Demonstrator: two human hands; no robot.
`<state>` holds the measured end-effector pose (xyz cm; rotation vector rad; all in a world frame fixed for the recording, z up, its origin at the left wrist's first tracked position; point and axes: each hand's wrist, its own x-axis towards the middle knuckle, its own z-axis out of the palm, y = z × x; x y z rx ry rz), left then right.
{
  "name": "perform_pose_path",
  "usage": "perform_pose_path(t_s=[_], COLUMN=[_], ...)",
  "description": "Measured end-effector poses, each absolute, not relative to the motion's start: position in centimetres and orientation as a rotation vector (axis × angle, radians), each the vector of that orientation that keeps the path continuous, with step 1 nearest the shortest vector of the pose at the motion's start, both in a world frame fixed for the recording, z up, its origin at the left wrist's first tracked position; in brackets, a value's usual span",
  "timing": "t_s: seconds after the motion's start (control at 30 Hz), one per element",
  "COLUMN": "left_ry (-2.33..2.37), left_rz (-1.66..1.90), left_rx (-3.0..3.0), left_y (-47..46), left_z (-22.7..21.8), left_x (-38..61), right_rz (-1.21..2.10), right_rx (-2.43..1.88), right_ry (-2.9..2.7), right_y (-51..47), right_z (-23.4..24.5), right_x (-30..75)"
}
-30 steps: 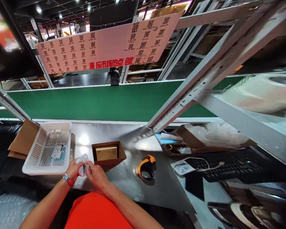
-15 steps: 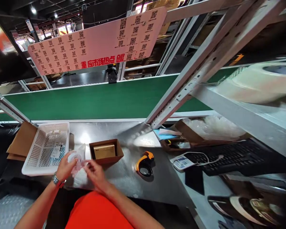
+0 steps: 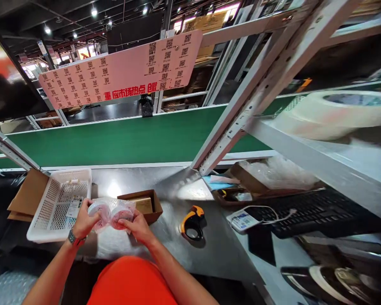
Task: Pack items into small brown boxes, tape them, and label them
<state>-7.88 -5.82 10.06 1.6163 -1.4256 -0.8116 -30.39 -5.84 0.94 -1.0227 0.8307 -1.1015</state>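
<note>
- At nine o'clock from the held pieces, a white basket [image 3: 41, 238] sits on the desk [image 3: 174, 250] with a labelled packet [image 3: 74, 207] lying inside it; neither hand appears to grip that packet.
- The left hand [image 3: 83, 220] comes in from seven o'clock, its wrist nearly straight, the thumb on top and fingers behind, pinching the near edge of the left wrapped disc [image 3: 101, 212].
- Between the hands, above the desk, the two discs hang side by side in clear film, held flat and spread toward the wearer. The film appears closed around both, so the wrapping looks done; too blurred to tell whether it is sealed.
- The right hand [image 3: 139, 226] reaches in from four o'clock, thumb laid over the right wrapped disc [image 3: 122, 217], fingers curled beneath, grasping it.
- At about two o'clock, just beyond the right hand, an open carton [image 3: 155, 214] holds a smaller box [image 3: 144, 205]. The discs are outside the carton, and its top is unclosed, so judging by this the handling is only partway along.
</note>
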Motion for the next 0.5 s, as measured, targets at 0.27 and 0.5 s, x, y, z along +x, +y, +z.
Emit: perform_pose_path(t_s=[0.27, 0.5], left_ry=[-1.713, -1.979], left_rz=[-1.069, -1.001], left_rx=[1.326, 1.268], left_y=[-9.1, -14.6], left_z=[9.5, 6.2], left_x=[-10.6, -15.0], right_rz=[-1.088, -1.16], right_rx=[-1.35, -1.711], right_ry=[1.05, 1.36], right_y=[-9.6, -13.9], right_z=[2.1, 2.6], right_x=[-35.8, -41.2])
